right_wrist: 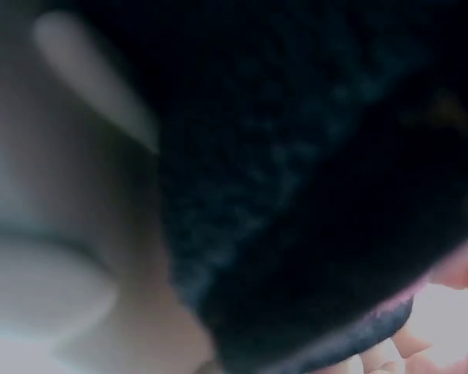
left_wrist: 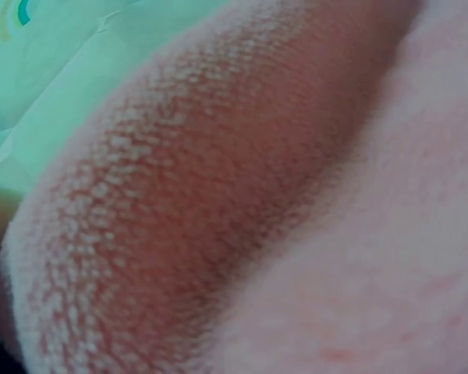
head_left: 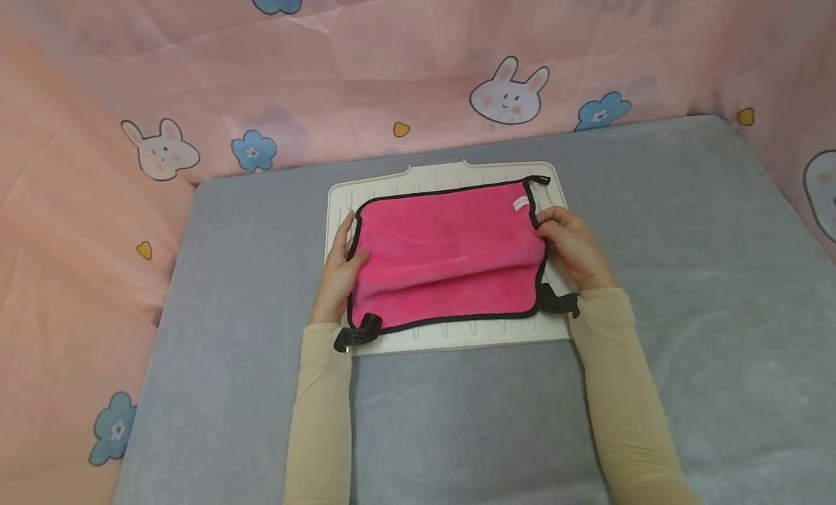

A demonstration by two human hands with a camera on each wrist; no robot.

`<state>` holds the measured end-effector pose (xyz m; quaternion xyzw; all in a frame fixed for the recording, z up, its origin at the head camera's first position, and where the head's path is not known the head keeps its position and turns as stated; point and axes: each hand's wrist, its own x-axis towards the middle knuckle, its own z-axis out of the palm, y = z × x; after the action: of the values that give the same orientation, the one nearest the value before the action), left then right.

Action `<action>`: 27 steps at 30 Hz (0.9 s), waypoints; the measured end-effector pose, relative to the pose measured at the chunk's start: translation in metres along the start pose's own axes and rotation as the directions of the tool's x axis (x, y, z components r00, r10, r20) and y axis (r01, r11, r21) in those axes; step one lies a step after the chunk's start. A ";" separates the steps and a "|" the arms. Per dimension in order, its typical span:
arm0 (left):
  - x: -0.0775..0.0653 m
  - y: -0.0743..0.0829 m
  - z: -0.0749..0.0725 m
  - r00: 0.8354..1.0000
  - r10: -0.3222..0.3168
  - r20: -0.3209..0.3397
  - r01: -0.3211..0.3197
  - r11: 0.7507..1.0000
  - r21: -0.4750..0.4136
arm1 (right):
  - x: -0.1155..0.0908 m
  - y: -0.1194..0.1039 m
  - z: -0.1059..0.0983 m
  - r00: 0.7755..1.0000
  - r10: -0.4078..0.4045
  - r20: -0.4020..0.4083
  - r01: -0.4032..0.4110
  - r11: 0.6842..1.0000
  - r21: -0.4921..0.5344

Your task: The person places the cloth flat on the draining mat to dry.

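Note:
A pink cloth (head_left: 451, 233) with black edging, a small white label and a black hanging loop is spread over a white ridged tray (head_left: 470, 334). A soft fold runs across its lower half. My left hand (head_left: 336, 280) holds the left edge, thumb on top of the cloth. At the right edge, below the label, my right hand (head_left: 575, 247) pinches the border between thumb and fingers. Close up in the left wrist view, the cloth's fuzzy pile (left_wrist: 156, 171) bulges upward. A dark stretch of cloth (right_wrist: 296, 195) fills much of the right wrist view, with fingers at its lower edge.
The tray lies on a grey cloth-covered table (head_left: 248, 273). Behind and beside it hangs a pink curtain (head_left: 366, 77) printed with rabbits, flowers and hearts. Black camera mounts (head_left: 555, 300) on both wrists reach over the cloth's lower corners.

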<state>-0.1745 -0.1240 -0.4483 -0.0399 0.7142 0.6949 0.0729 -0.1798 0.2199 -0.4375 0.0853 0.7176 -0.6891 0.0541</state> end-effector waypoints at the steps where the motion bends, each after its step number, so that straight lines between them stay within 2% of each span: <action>1: 0.000 0.000 0.000 1.000 0.011 -0.001 -0.011 1.000 0.012 | 0.000 0.000 0.000 1.000 0.004 0.001 -0.004 1.000 0.003; 6: 0.000 0.000 0.001 0.997 0.057 -0.044 -0.052 0.993 0.104 | -0.001 -0.003 0.001 0.999 0.036 -0.006 -0.035 0.998 0.044; 9: 0.000 -0.001 0.002 0.996 0.056 -0.068 -0.048 0.991 0.122 | 0.000 -0.004 0.002 0.999 0.049 -0.012 -0.048 0.998 0.044; 13: 0.000 -0.001 0.002 0.995 0.028 -0.100 -0.017 0.993 0.117 | 0.000 -0.004 0.003 0.998 0.055 -0.031 -0.057 0.997 -0.059; 17: 0.002 -0.001 0.001 0.987 0.000 -0.161 0.020 0.992 0.123 | 0.003 -0.004 0.005 0.998 0.052 -0.037 -0.057 0.987 -0.153; 22: 0.004 -0.001 0.004 0.981 -0.026 -0.192 0.049 0.992 0.119 | 0.010 -0.010 0.000 0.996 0.085 0.023 -0.080 0.986 -0.146; 27: 0.005 0.000 0.003 0.982 -0.019 -0.188 0.041 0.992 0.116 | 0.019 -0.019 -0.010 0.980 0.173 0.102 -0.143 0.957 -0.254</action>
<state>-0.1793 -0.1208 -0.4494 -0.1112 0.7575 0.6431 0.0184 -0.2016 0.2300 -0.4222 0.0922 0.7833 -0.5926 0.1635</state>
